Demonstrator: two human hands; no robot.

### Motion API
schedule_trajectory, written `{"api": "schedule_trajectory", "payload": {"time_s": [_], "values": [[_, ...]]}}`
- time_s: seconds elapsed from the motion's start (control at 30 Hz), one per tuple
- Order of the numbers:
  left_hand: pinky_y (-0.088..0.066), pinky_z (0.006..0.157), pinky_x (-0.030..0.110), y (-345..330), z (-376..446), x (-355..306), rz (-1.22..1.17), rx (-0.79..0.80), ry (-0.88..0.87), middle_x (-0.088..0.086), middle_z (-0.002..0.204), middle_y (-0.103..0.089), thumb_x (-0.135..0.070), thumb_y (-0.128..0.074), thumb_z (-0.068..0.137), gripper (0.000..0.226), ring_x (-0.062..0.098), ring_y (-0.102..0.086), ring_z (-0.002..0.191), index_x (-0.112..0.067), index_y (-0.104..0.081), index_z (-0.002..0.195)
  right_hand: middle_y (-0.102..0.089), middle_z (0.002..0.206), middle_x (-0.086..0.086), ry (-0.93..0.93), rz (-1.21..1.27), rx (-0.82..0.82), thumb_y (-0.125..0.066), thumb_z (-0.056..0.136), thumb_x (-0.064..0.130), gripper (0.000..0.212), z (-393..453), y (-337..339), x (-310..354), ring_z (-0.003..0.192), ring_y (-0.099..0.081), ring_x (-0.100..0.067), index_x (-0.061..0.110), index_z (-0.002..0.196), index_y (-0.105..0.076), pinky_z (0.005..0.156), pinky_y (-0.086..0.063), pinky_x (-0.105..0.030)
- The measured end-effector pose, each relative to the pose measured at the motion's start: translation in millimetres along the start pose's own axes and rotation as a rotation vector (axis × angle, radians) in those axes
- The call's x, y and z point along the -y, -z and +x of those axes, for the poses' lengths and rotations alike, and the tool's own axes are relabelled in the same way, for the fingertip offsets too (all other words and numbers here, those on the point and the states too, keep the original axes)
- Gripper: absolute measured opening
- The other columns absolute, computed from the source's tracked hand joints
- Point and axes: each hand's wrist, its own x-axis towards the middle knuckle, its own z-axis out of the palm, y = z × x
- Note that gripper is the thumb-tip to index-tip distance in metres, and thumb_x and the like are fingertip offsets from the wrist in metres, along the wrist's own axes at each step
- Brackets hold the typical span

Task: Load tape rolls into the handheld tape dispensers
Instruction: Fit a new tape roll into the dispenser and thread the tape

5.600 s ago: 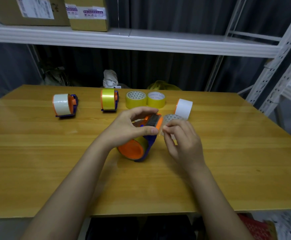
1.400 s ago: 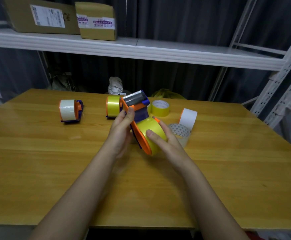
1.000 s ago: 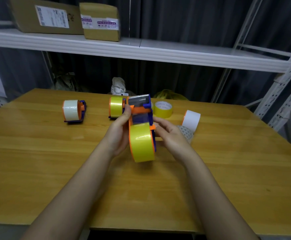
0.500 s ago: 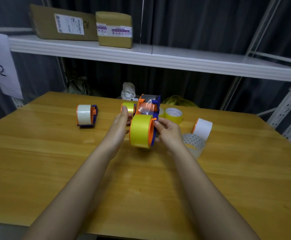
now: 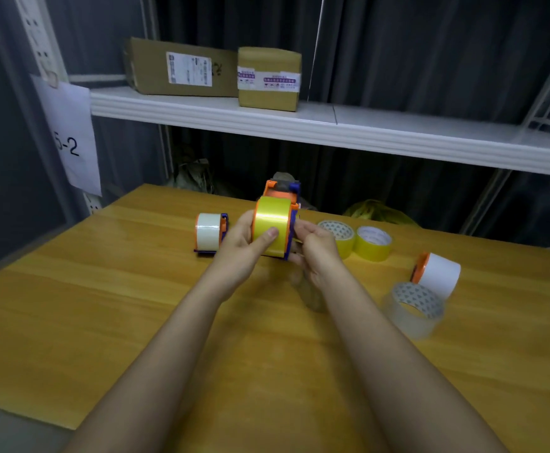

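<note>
An orange and blue tape dispenser (image 5: pixel 282 191) loaded with a yellow tape roll (image 5: pixel 272 217) is held upright above the wooden table (image 5: pixel 103 305). My left hand (image 5: pixel 244 248) grips it from the left, thumb across the yellow roll. From the right, my right hand (image 5: pixel 316 248) holds its blue side. A second dispenser with a whitish roll (image 5: pixel 209 233) stands just left of my hands. The other yellow-loaded dispenser is hidden behind the held one.
Two loose yellow rolls (image 5: pixel 358 240) lie flat right of my hands. Farther right stand a white roll on an orange core (image 5: pixel 438 273) and a clear roll (image 5: pixel 414 308). A white shelf (image 5: pixel 332 125) with two cardboard boxes (image 5: pixel 215 73) hangs over the table's back.
Both hands have carried the loaded dispenser back and left, toward the whitish-roll dispenser. The camera has turned left, so the loose rolls now sit farther right.
</note>
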Motion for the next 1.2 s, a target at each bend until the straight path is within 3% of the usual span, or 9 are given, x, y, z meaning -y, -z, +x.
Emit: {"api": "schedule_trajectory", "payload": {"time_s": [0.1,0.23,0.4,0.53,0.7,0.77,0.97,1.2], "values": [[-0.048,0.087,0.025,14.3,10.3,3.1,-0.07,-0.025,0.05,-0.006,0.106,-0.066,-0.02,-0.053,0.094,0.018,0.005,-0.063,0.099,-0.03,-0.054,0.11,-0.069,0.111,-0.012,-0.011,0.024,0.051,-0.041,0.102,0.009,0.026,2.8,-8.1,4.6,0.1,-0.068,-0.023,0.009,0.123,-0.058,0.086,-0.057,-0.039],[-0.053,0.089,0.038,24.5,17.8,11.4,-0.172,-0.045,0.127,0.0,0.112,-0.066,-0.023,-0.055,0.094,0.033,0.017,-0.065,0.105,-0.02,-0.051,0.126,-0.07,0.107,-0.008,-0.025,-0.005,0.122,-0.041,0.1,0.003,0.033,9.3,-17.6,3.5,0.105,-0.066,-0.021,0.01,0.129,-0.055,0.089,-0.056,-0.036],[-0.056,0.083,0.03,27.8,30.7,17.9,-0.147,-0.117,0.114,-0.011,0.101,-0.064,-0.019,-0.053,0.095,0.03,0.008,-0.066,0.093,-0.02,-0.049,0.125,-0.064,0.123,-0.011,-0.004,-0.07,0.104,-0.04,0.097,-0.004,0.04,25.1,-16.7,3.8,0.108,-0.065,-0.021,0.007,0.134,-0.049,0.078,-0.057,-0.027],[-0.053,0.085,0.028,28.1,48.1,27.9,-0.1,-0.123,0.134,-0.014,0.104,-0.061,-0.02,-0.049,0.098,0.031,0.008,-0.062,0.099,-0.023,-0.046,0.129,-0.068,0.101,-0.001,0.086,-0.137,-0.057,-0.041,0.096,-0.004,0.035,38.0,-4.9,4.9,0.089,-0.066,-0.011,0.012,0.122,-0.058,0.065,-0.053,-0.018],[-0.044,0.1,0.045,19.7,79.0,49.9,-0.014,-0.177,0.22,-0.011,0.11,-0.056,-0.029,-0.046,0.099,0.023,0.019,-0.054,0.114,-0.034,-0.043,0.121,-0.069,0.099,0.001,0.124,-0.159,-0.056,-0.05,0.096,0.004,0.024,52.9,3.9,10.3,0.085,-0.066,-0.011,0.019,0.11,-0.064,0.068,-0.053,-0.021],[-0.042,0.102,0.048,14.6,88.9,56.7,0.025,-0.216,0.284,-0.006,0.118,-0.053,-0.033,-0.044,0.099,0.032,0.023,-0.05,0.119,-0.029,-0.042,0.131,-0.069,0.099,0.0,0.117,-0.16,-0.047,-0.052,0.095,0.004,0.022,57.3,4.5,10.8,0.083,-0.066,-0.011,0.019,0.107,-0.064,0.068,-0.053,-0.022],[-0.041,0.103,0.044,6.1,100.8,73.5,0.074,-0.238,0.442,0.007,0.15,-0.031,-0.037,-0.041,0.1,0.057,0.03,-0.036,0.134,-0.021,-0.018,0.15,-0.069,0.096,0.0,0.11,-0.17,-0.036,-0.051,0.095,0.003,0.021,63.6,8.5,13.8,0.08,-0.064,-0.01,0.018,0.104,-0.063,0.068,-0.054,-0.021],[-0.03,0.111,0.048,5.1,105.3,88.0,0.207,-0.2,0.489,0.008,0.154,-0.025,-0.04,-0.039,0.1,0.06,0.031,-0.028,0.139,-0.02,-0.015,0.151,-0.07,0.093,0.0,0.105,-0.148,-0.026,-0.053,0.094,0.004,0.021,66.6,18.3,13.2,0.078,-0.063,-0.01,0.015,0.108,-0.065,0.066,-0.052,-0.021]]}}
